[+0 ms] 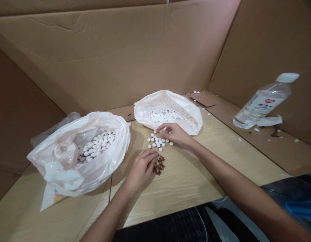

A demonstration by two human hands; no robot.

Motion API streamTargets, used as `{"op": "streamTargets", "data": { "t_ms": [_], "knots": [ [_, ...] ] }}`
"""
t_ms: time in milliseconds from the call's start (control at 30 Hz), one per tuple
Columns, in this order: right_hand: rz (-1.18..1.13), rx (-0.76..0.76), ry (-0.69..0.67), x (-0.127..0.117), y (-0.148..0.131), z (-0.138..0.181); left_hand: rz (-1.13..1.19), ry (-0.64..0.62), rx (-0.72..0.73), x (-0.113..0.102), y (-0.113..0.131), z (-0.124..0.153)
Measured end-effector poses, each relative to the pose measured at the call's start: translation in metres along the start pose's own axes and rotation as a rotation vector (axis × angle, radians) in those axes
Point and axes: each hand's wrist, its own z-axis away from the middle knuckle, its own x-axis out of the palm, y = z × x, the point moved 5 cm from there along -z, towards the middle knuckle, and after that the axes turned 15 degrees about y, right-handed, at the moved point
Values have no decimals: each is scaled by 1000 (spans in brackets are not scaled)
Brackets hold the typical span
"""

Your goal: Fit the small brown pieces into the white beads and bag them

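Observation:
My left hand [141,164] rests on the table beside a small heap of reddish-brown bits [159,165]. Its fingers are drawn together at the heap's edge, and whatever lies between the tips is too small to make out. A loose group of small white balls [158,143] lies just beyond that heap. Over the right side of this group is my right hand [175,133], thumb and forefinger pinched close together near the balls at the far edge. What the pinch holds, if anything, is unclear.
At left stands an open white plastic bag [112,171] containing white balls over brown bits. Behind the hands another white bag [189,111] lies spread open with more balls. A clear bottle [263,101] leans at right. Cardboard walls [115,57] enclose the table [185,181].

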Motion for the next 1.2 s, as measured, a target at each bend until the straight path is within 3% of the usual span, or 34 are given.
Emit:
{"op": "streamTargets", "data": {
  "t_ms": [200, 367, 667, 767, 867, 1000, 1200],
  "knots": [
    [227, 22, 297, -34, 21, -17, 90, 107, -85, -7, -4, -1],
    [543, 84, 244, -39, 30, -19, 188, 236, -239, -13, -14, -1],
    [564, 91, 198, -36, 29, -18, 426, 282, -559, -11, -20, -1],
    [422, 93, 239, -37, 22, -18, 464, 289, -606, -14, -17, 0],
    [33, 168, 204, -30, 8, -12, 532, 304, -659, -15, -19, 1],
    [-354, 323, -37, -2, -11, 6, 654, 325, -734, -12, -27, 4],
    [-602, 468, -307, 32, -19, 29, 803, 366, -697, -10, -30, 2]
  ]
}}
